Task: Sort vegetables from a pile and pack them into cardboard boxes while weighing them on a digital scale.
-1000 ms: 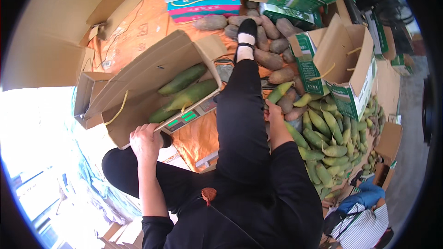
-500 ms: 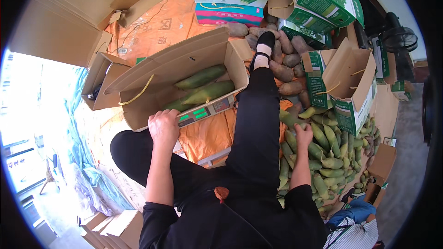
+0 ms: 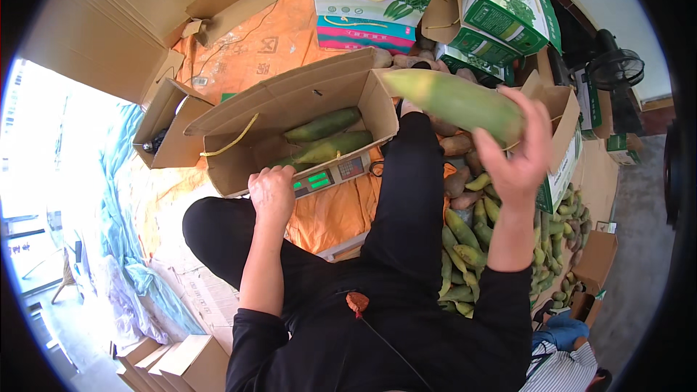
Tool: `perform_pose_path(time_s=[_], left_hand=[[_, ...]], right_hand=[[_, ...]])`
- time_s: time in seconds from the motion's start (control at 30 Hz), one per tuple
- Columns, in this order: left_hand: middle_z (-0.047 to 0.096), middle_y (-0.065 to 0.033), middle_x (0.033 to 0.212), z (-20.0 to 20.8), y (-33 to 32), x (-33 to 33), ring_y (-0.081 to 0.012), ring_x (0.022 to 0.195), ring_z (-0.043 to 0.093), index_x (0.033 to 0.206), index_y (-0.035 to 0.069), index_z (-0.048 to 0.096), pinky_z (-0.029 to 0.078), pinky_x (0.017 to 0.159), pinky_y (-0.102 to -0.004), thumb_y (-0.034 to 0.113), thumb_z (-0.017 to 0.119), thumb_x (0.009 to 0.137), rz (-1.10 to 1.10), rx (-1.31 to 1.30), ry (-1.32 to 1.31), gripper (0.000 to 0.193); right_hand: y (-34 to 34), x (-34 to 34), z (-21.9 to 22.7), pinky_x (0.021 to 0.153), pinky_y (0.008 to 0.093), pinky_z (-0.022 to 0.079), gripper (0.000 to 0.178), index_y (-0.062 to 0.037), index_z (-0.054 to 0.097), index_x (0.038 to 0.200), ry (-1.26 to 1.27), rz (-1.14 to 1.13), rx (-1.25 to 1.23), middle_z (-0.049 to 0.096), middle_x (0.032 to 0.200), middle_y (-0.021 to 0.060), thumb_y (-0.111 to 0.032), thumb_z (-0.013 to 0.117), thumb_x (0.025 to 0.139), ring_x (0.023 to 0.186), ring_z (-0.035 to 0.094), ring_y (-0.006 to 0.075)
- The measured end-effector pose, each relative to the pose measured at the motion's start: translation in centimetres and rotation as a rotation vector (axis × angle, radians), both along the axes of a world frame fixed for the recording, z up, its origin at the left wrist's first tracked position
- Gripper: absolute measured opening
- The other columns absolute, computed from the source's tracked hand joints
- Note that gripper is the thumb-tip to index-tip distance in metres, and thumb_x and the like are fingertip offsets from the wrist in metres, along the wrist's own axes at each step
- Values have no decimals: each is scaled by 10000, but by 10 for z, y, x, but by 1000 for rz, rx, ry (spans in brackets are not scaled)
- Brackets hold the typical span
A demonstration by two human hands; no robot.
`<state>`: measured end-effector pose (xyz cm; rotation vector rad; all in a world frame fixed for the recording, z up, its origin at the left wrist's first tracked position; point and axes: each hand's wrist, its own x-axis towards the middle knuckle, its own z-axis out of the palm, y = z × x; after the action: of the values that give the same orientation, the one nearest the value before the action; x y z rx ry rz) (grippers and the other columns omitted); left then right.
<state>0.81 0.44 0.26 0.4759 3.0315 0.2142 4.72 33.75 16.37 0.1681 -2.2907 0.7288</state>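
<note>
My right hand [image 3: 519,149] is closed round the lower end of a large green radish [image 3: 461,104], raised off to the right, its pale tip pointing left toward the box. With bent fingers, my left hand [image 3: 272,192] grips the near edge of a long open cardboard box [image 3: 283,93]. Inside the box lie a far green radish [image 3: 323,125] and a nearer one [image 3: 334,147], with a bit of green showing by my left fingers. A digital scale [image 3: 330,178] with lit green displays sits under the box's near side.
Green radishes [image 3: 465,239] are heaped right of my leg, and brownish roots [image 3: 456,145] lie beyond them. Printed cartons [image 3: 508,3] stand at the back right, near a black fan [image 3: 616,69]. Orange sheeting [image 3: 239,47] covers the floor. Another person [image 3: 563,356] is at lower right.
My right hand has come up from the heap with a green radish in it. My left hand stays on the box edge. The whole view has shifted slightly.
</note>
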Motion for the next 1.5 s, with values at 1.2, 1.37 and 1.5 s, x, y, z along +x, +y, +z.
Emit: perform_pose_path(time_s=[1.2, 1.37, 1.5], left_hand=[[649, -155, 850, 8, 10, -2, -350, 827, 620, 894, 53, 656, 478, 722, -455, 120, 640, 758, -49, -47, -48, 153], [664, -105, 867, -2, 0, -3, -309, 840, 621, 909, 78, 663, 464, 740, -438, 126, 631, 768, -47, -83, -21, 152], [662, -107, 864, 1, 8, -3, -310, 833, 621, 914, 80, 663, 467, 731, -438, 108, 625, 766, -57, -47, -25, 156]], right_hand=[[-121, -78, -80, 723, 387, 517, 325, -76, 667, 1030, -553, 603, -247, 679, 893, 132, -252, 710, 761, 867, 657, 288], [2, -6, -131, 702, 256, 503, 233, -60, 659, 1047, -504, 57, -599, 678, 880, 85, -148, 681, 832, 769, 633, 126], [84, 108, -222, 768, 429, 492, 182, -63, 648, 923, -868, -458, -149, 642, 961, 143, -186, 576, 810, 918, 611, 346]])
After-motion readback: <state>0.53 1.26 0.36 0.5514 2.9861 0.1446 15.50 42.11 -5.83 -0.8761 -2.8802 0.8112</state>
